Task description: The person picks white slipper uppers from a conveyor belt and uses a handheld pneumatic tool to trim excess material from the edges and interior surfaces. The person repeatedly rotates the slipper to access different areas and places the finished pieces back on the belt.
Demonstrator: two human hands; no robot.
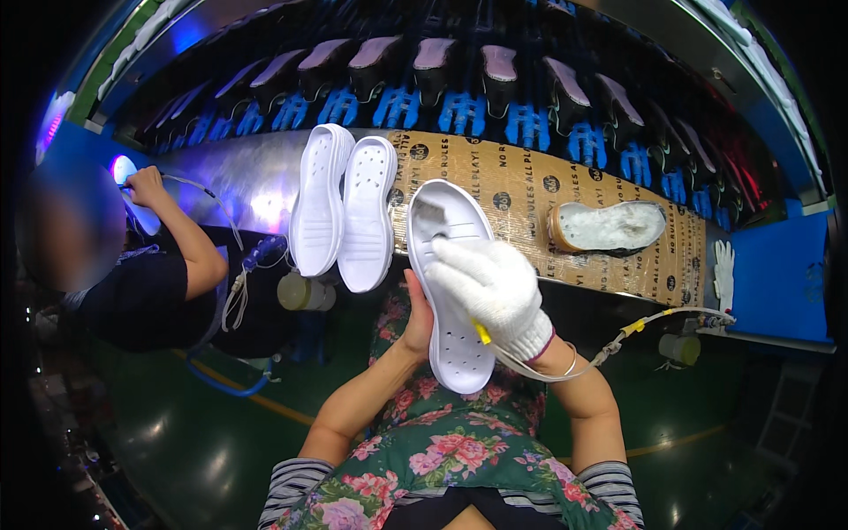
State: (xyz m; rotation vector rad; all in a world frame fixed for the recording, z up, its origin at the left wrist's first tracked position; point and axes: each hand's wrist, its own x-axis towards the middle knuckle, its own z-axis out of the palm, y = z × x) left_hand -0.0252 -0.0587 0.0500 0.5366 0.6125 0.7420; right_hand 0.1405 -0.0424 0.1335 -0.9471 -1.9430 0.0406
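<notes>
My bare left hand [419, 318] grips a white shoe sole [461, 358] by its left edge, thumb along the sidewall. The sole stands tilted lengthwise in front of me, its hollow inner side up, with small holes near both ends. Over its middle, my right hand [490, 287] in a white knit glove is closed around a hose-fed brush. The brush's greyish tip [430, 218] lies against the inner face near the far end. A pale hose [609, 349] with yellow tape runs from this hand to the right. Most of the brush handle is hidden by the glove.
Two more white soles [320, 203] lean side by side on the cardboard-covered bench [495, 177], left. A brown-rimmed piece with a crusty white top [611, 226] lies right. Beyond are racked shoe forms [433, 55]. A spare glove [723, 274] hangs right; a co-worker's hand [147, 187] is left.
</notes>
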